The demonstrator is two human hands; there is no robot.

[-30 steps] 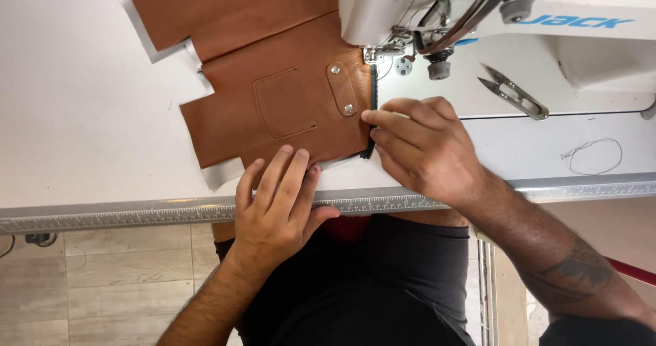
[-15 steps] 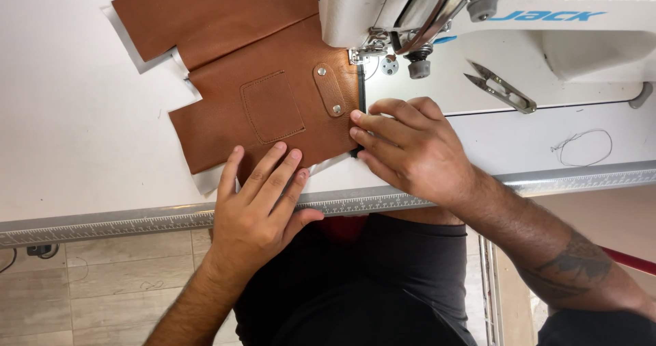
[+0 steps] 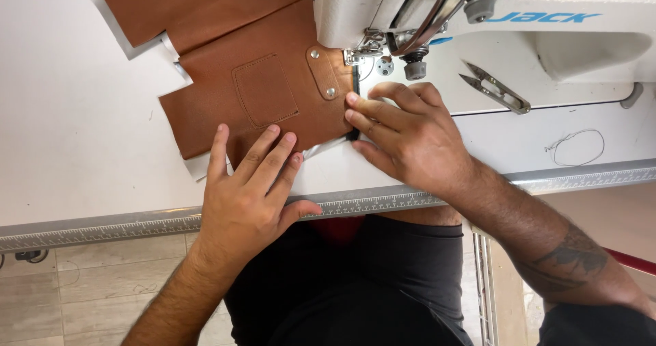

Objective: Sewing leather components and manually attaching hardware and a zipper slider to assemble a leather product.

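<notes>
With both our hands flat, holding nothing, our right hand (image 3: 403, 137) presses the leather (image 3: 266, 107) just beside the needle (image 3: 361, 53) and risks a prick, or our left hand (image 3: 249, 182) skews the seam.

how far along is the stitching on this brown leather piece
Done: the brown leather panel already carries a stitched square patch and a riveted tab. In hand: the left hand presses the panel's near edge flat, while the right hand holds its right edge by the presser foot of the sewing machine. Left: that edge seam; its progress is hidden by the fingers.
</notes>
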